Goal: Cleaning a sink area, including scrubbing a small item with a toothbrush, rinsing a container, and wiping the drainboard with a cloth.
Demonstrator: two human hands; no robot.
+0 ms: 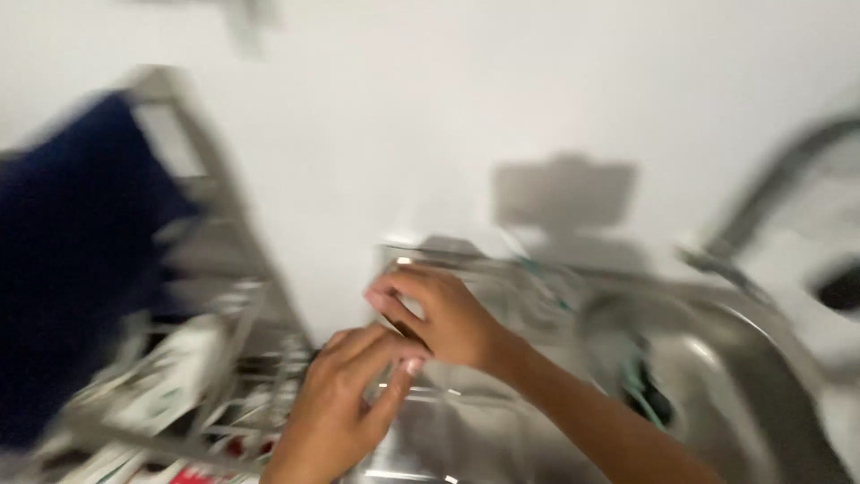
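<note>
The whole view is smeared by motion. My right hand point(448, 318) reaches in from the lower right, its fingers curled over a small dark thing point(405, 330) that is too blurred to identify. My left hand point(345, 403) comes up from the bottom edge and its fingertips meet the right hand at that same spot. Whether the left hand also grips the dark thing is unclear. Both hands hover over the flat steel surface point(466, 421) beside a sink.
A wire dish rack point(215, 358) with pale items stands at the left, and a dark blue cloth point(72, 260) hangs over it. A steel sink basin point(717, 376) with a dark and green object point(640, 376) lies at the right, under a tap point(770, 179). A white wall is behind.
</note>
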